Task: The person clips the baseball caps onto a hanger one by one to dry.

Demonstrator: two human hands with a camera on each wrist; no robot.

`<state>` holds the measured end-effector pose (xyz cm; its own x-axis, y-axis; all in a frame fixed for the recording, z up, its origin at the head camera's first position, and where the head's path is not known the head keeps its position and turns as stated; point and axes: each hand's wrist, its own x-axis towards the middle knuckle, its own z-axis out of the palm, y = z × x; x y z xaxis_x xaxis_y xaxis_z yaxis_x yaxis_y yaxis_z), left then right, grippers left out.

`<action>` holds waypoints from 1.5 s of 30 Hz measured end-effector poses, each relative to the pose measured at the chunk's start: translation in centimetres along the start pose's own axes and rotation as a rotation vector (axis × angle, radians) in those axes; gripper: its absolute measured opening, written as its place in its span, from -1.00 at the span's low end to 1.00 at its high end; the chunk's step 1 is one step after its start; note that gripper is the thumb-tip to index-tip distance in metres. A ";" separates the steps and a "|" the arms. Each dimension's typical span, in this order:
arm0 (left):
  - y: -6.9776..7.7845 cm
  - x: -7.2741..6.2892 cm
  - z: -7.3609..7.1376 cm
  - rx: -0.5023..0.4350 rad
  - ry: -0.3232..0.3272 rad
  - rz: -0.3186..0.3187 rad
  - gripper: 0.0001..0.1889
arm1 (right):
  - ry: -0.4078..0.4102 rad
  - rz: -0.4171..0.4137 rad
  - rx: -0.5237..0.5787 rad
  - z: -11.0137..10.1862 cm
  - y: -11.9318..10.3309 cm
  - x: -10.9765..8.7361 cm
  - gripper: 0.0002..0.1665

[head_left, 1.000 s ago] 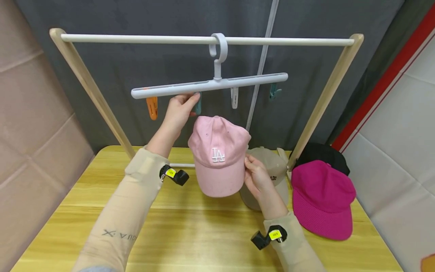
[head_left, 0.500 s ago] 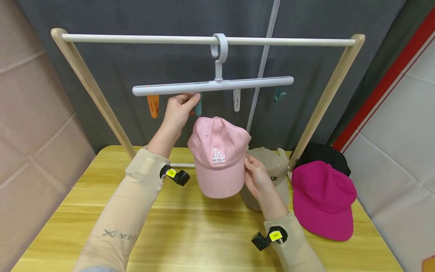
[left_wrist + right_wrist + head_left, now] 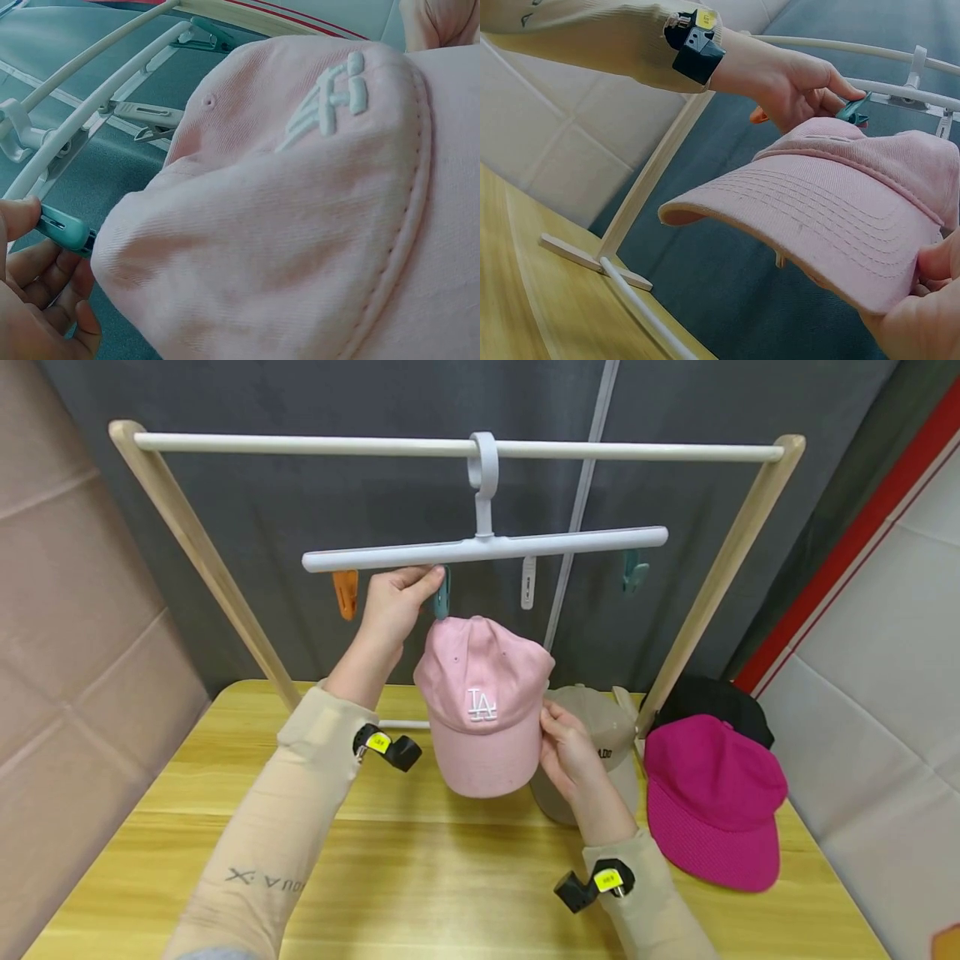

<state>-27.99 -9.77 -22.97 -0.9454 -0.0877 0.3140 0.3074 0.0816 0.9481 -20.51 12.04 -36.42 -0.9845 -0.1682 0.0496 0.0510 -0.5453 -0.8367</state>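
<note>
Under hanger (image 3: 486,547), L fingers (image 3: 427,583) pinch clip (image 3: 442,595), R fingers (image 3: 557,727) grip cap (image 3: 480,747).

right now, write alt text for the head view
A person's right hand holds a pink LA baseball cap beneath a white clip hanger; the left hand pinches a teal clip. A beige cap and magenta cap sit to the right.

Wood-grain counter (image 3: 435,893) with a rack and caps
A wooden-sided rack (image 3: 360,446) stands toward the back, its low white rod (image 3: 649,315) near the surface; by its right leg lies a beige cap (image 3: 600,718), and farther right a magenta cap (image 3: 712,785) partly covers a black cap (image 3: 708,697) from view.
</note>
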 end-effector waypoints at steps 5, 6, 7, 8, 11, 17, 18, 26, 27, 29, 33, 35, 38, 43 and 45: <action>0.1 -0.1 0.0 -0.004 0.007 -0.006 -0.72 | 0.007 -0.002 -0.007 0.0 0.0 -0.1 -0.54; 0.2 -0.1 0.1 -0.013 0.010 -0.007 -0.73 | 0.009 -0.005 -0.006 0.0 0.0 -0.1 -0.55; 0.2 -0.1 0.1 -0.019 0.013 -0.006 -0.74 | 0.010 -0.009 -0.002 0.0 0.0 -0.1 -0.56; 0.3 -0.1 0.1 -0.027 0.017 -0.004 -0.76 | 0.011 -0.014 -0.003 0.0 0.0 -0.1 -0.56; 0.3 0.0 0.2 -0.042 0.031 0.013 -0.80 | 0.014 -0.027 0.003 0.0 0.0 0.0 -0.58; 0.6 -0.1 0.3 -0.051 0.051 0.033 -0.85 | 0.020 -0.038 0.003 -0.1 0.0 0.1 -0.58; 0.6 -0.1 0.3 -0.053 0.049 0.039 -0.85 | 0.018 -0.040 0.005 -0.1 -0.1 0.1 -0.57; 0.3 -0.1 0.3 -0.034 0.037 0.069 -0.81 | 0.018 -0.050 -0.002 -0.1 -0.3 0.1 -0.58; 0.3 -0.2 0.3 -0.034 0.037 0.071 -0.81 | 0.025 -0.051 -0.001 -0.1 -0.3 0.1 -0.58; 0.3 -0.2 0.4 -0.033 0.035 0.076 -0.80 | 0.037 -0.057 -0.001 0.0 -0.3 0.2 -0.59; 0.3 -0.2 0.4 -0.038 0.030 0.089 -0.80 | 0.050 -0.065 0.007 0.1 -0.3 0.3 -0.56; 0.3 -0.2 0.5 -0.041 0.026 0.097 -0.81 | 0.046 -0.070 0.007 0.1 -0.3 0.3 -0.52; 0.2 -0.2 0.5 -0.044 0.023 0.103 -0.83 | 0.051 -0.075 0.023 0.3 -0.3 0.3 -0.50; 0.1 -0.2 0.5 -0.034 0.016 0.095 -0.81 | 0.061 -0.086 0.031 0.4 -0.2 0.3 -0.51; 0.1 -0.2 0.4 -0.029 0.005 0.079 -0.80 | 0.056 -0.093 0.016 0.4 -0.2 0.3 -0.50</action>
<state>-27.78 -9.34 -23.00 -0.9175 -0.0876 0.3879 0.3839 0.0594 0.9215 -20.76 11.74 -36.02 -0.9929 -0.0702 0.0958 -0.0389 -0.5696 -0.8210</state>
